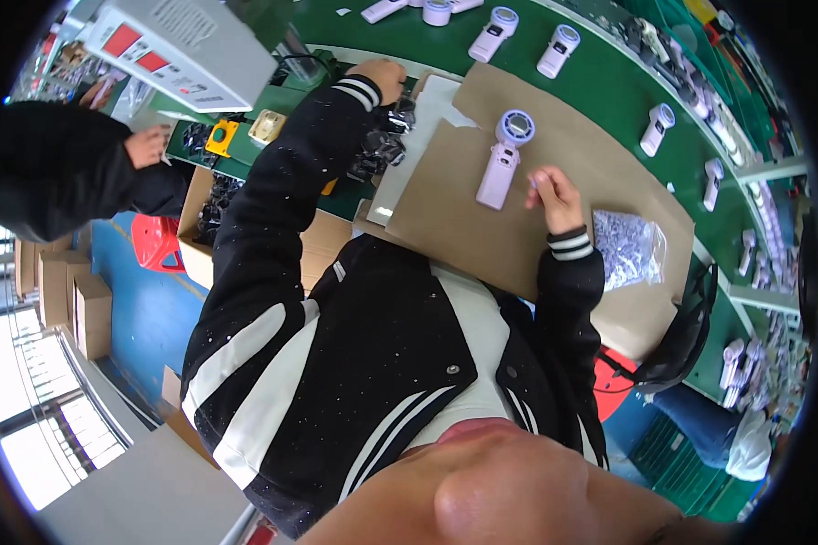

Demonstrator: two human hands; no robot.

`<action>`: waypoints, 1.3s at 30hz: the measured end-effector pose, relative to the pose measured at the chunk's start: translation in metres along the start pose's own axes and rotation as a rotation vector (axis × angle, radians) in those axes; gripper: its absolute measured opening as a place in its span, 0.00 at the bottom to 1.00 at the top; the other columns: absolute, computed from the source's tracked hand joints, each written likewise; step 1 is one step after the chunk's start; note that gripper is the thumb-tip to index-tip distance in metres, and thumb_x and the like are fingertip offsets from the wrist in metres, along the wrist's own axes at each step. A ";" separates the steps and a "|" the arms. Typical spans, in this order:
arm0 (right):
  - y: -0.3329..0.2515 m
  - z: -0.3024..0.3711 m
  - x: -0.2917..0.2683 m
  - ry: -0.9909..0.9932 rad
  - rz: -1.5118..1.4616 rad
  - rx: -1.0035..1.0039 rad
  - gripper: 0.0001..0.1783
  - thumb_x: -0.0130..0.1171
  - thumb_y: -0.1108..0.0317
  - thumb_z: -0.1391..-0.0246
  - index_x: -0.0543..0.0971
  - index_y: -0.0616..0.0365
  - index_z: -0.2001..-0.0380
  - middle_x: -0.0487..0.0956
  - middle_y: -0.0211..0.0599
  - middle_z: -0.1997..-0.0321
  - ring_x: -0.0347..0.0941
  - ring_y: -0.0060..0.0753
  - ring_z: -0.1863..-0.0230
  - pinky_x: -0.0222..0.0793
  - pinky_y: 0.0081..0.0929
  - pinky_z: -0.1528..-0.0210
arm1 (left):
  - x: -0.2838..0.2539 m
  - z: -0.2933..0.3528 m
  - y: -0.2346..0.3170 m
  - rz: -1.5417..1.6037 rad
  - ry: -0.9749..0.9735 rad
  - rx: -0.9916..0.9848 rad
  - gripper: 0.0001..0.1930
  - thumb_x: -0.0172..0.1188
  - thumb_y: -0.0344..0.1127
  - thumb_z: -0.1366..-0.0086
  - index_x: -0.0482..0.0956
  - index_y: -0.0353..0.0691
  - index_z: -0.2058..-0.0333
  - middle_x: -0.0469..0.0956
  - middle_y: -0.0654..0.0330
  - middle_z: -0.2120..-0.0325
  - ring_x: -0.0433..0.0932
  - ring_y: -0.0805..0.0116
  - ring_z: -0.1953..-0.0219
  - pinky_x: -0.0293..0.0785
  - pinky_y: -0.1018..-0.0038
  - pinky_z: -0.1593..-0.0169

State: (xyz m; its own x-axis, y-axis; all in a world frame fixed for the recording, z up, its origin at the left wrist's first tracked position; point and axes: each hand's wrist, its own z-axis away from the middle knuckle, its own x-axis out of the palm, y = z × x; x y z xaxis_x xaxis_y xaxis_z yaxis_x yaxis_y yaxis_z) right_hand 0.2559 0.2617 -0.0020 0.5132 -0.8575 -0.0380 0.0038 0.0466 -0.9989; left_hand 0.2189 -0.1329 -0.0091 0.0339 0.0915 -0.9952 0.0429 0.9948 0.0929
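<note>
A pale purple handheld fan [499, 163] with a round head lies on brown cardboard [436, 200] in front of me. Just right of its handle is my right hand [554, 195], thumb and fingers pinched together; whatever they hold is too small to make out. Beside that wrist rests a clear plastic bag [625, 250] of small purple pieces. My left hand [382, 80] reaches to the far left, fingers curled beside a pile of small black parts [379, 150]. Its fingertips are hidden, and so is anything in them.
More purple fans [493, 34] lie across the green bench [600, 100]. A grey machine box [182, 54] stands at upper left, near a yellow button box [220, 136]. Another person's hand [147, 145] is at left. Below it are a red stool [157, 243] and a carton [195, 213].
</note>
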 end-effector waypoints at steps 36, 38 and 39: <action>0.021 -0.039 0.049 0.384 0.640 -0.226 0.08 0.52 0.73 0.52 0.75 0.51 0.66 0.69 0.37 0.63 0.65 0.39 0.64 0.65 0.31 0.60 | 0.023 0.045 0.150 1.214 0.089 0.372 0.10 0.51 0.29 0.34 0.72 0.41 0.55 0.71 0.67 0.76 0.64 0.77 0.78 0.62 0.83 0.71; 0.025 -0.040 0.051 0.427 0.592 -0.276 0.07 0.52 0.73 0.51 0.75 0.52 0.66 0.69 0.36 0.64 0.65 0.38 0.65 0.65 0.30 0.61 | 0.020 0.047 0.150 1.286 0.024 0.327 0.11 0.51 0.29 0.34 0.72 0.41 0.54 0.71 0.67 0.75 0.65 0.77 0.77 0.62 0.83 0.71; 0.026 -0.042 0.052 0.466 0.543 -0.333 0.07 0.52 0.73 0.50 0.75 0.53 0.66 0.70 0.36 0.65 0.66 0.37 0.66 0.65 0.30 0.61 | 0.018 0.048 0.149 1.353 -0.034 0.280 0.11 0.50 0.29 0.34 0.71 0.41 0.53 0.71 0.66 0.74 0.65 0.77 0.77 0.62 0.84 0.71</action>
State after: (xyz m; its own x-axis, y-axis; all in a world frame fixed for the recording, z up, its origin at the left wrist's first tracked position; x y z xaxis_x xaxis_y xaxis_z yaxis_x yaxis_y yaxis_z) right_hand 0.2468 0.1968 -0.0314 -0.0431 -0.8886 -0.4567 -0.4390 0.4274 -0.7903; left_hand 0.2735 0.0142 -0.0115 0.2333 0.9643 -0.1255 0.1542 0.0907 0.9839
